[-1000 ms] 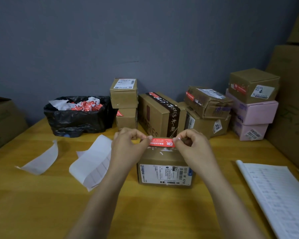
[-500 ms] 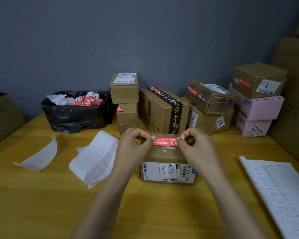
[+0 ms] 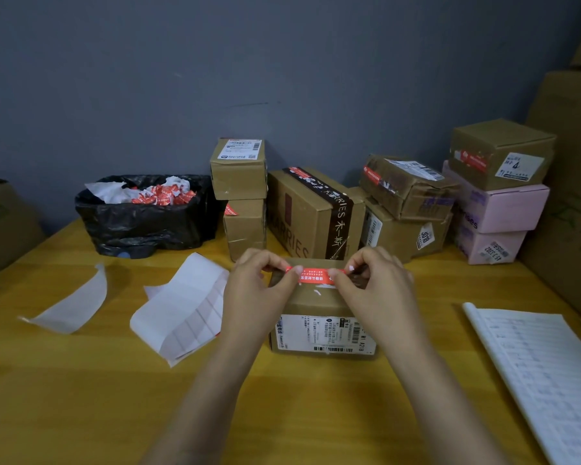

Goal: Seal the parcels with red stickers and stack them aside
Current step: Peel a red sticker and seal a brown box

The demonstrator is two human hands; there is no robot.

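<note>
While the left hand (image 3: 255,292) and right hand (image 3: 378,292) pinch the ends of the red paper sticker (image 3: 316,276) over the small brown cardboard parcel (image 3: 317,305) on the desk (image 3: 81,397), it is best lowered centred across the seam, then pressed flat.

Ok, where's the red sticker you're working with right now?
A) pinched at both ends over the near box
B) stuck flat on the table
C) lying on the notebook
A: the left hand and right hand each pinch an end of the red sticker over the top of the box.
</note>
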